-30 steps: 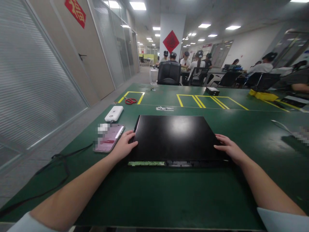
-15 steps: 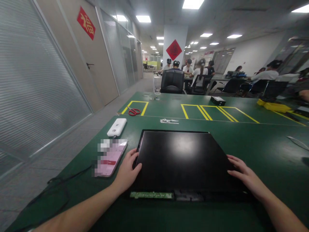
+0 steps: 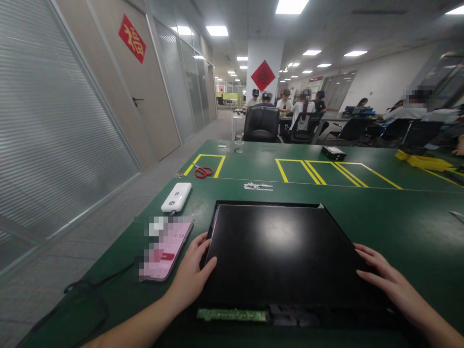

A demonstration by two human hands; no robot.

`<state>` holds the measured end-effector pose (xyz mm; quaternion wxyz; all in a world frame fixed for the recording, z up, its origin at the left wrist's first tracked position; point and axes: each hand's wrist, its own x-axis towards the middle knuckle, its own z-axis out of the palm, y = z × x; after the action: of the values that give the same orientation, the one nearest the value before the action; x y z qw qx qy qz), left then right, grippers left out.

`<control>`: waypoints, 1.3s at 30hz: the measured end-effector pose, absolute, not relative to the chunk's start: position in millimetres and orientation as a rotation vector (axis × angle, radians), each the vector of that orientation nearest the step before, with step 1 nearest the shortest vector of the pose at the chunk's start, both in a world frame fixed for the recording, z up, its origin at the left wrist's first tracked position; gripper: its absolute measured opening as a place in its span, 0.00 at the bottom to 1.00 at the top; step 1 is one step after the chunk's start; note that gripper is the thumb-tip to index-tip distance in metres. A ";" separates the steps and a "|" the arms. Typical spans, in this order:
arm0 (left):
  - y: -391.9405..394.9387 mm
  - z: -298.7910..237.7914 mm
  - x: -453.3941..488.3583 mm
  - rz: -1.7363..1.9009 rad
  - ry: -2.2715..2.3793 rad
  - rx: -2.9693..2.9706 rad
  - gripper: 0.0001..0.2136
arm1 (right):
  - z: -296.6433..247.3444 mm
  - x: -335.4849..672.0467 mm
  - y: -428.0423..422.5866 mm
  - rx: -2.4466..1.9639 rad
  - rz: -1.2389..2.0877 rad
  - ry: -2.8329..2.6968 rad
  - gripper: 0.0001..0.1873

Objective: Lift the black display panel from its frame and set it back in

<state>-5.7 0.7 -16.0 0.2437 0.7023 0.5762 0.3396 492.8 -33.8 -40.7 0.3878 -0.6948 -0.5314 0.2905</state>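
A flat black display panel (image 3: 268, 261) lies in front of me with its dark, glossy screen facing up, reflecting a patch of ceiling light. Along its near edge runs a green circuit board strip (image 3: 232, 315). My left hand (image 3: 195, 266) grips the panel's left edge, thumb on top and fingers around the side. At the opposite edge, my right hand (image 3: 386, 278) holds the panel with its thumb over the rim; some of its fingertips are hidden. Left of my left hand lies a pink-screened phone (image 3: 172, 251), partly pixelated, with a white power bank (image 3: 176, 197) just beyond it.
Red-handled scissors (image 3: 203, 172) lie by yellow tape outlines on the green table (image 3: 232, 188). White scraps (image 3: 258, 186) sit beyond the panel. A clear cup (image 3: 239, 146), black box (image 3: 333, 153) and yellow items (image 3: 424, 160) are farther off. A dark cable (image 3: 87, 285) trails left. People sit behind.
The view has shifted slightly, so the panel, phone and table appear lower and a little larger. Both hands keep their hold on the panel's sides.
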 end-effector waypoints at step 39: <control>7.9 -22.3 -2.4 0.824 1.657 2.160 0.18 | -38.4 484.4 -29.5 -1.825 0.616 -1.406 0.25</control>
<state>-2.4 7.9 -22.3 0.1481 0.7510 0.5762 0.2864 484.4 -29.5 -38.4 0.3695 -0.7111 -0.5479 0.2401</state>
